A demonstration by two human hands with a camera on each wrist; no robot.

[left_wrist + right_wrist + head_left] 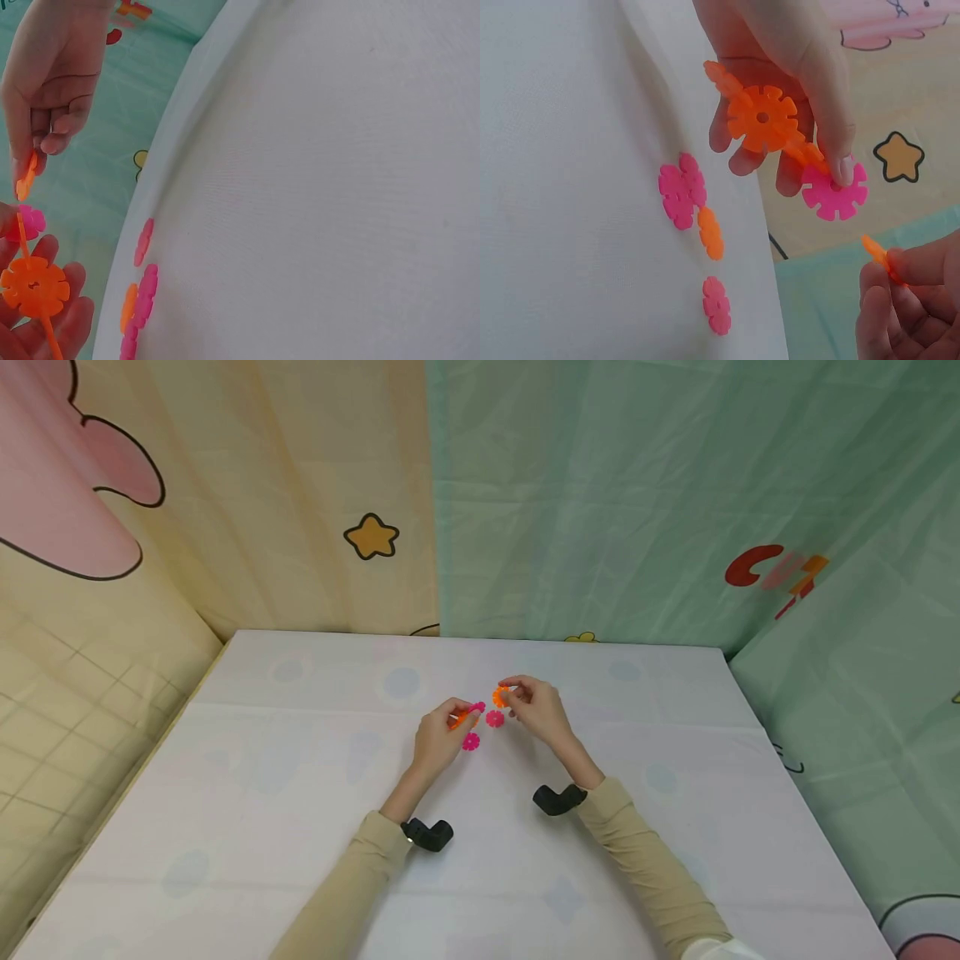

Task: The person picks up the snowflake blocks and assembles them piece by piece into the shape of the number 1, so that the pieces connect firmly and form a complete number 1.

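Note:
My left hand (pixel 437 739) holds a short chain of interlocked orange notched flower discs (pixel 776 127). At the chain's end is a pink notched disc (pixel 832 202), which the thumb presses in the right wrist view. Close by, my right hand (pixel 543 712) pinches a single orange disc (pixel 27 180) between thumb and fingertips. A small gap separates that disc from the pink one. Both hands are raised above the table. Below them lie loose pieces: overlapping pink discs (pixel 676 199), an orange disc (pixel 711 234) and a lighter pink disc (pixel 718 306).
A white cloth with faint blue shapes covers the table (pixel 300 827). Behind it hang a cream curtain (pixel 300 460) and a green curtain (pixel 600 485). Each wrist wears a black camera mount, one left (pixel 431 836) and one right (pixel 557 800).

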